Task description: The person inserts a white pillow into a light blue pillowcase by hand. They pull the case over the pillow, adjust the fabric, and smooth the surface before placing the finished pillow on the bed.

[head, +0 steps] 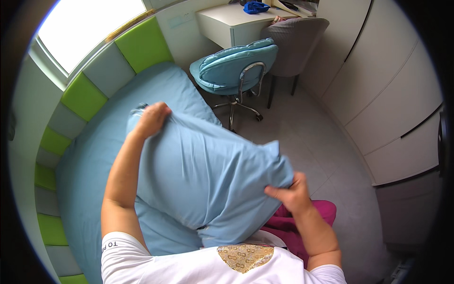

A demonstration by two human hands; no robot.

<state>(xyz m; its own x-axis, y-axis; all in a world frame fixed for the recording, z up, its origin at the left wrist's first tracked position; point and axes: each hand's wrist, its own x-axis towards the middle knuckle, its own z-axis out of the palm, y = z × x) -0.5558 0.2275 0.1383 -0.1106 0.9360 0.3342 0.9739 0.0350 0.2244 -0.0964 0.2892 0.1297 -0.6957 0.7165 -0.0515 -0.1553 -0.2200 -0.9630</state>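
Between my two hands is a light-blue pillow [184, 163], its cloth creased and wrinkled towards the right end. My left hand [154, 115] grips its far left corner, where a bit of dark and white patterned edge shows. On the right side, my right hand [292, 193] pinches the cloth between thumb and fingers. The pillow hangs tilted in front of my body, over the edge of a bed covered with a matching blue sheet [103, 142]. Its underside is hidden.
Green and grey padded wall panels [143, 44] line the bed beneath a bright window [88, 28]. Ahead stand a blue swivel chair [237, 67], a grey chair [296, 46] and a white desk [227, 16] holding a blue cloth item [256, 7]. Cabinets [383, 81] flank the grey floor [319, 142].
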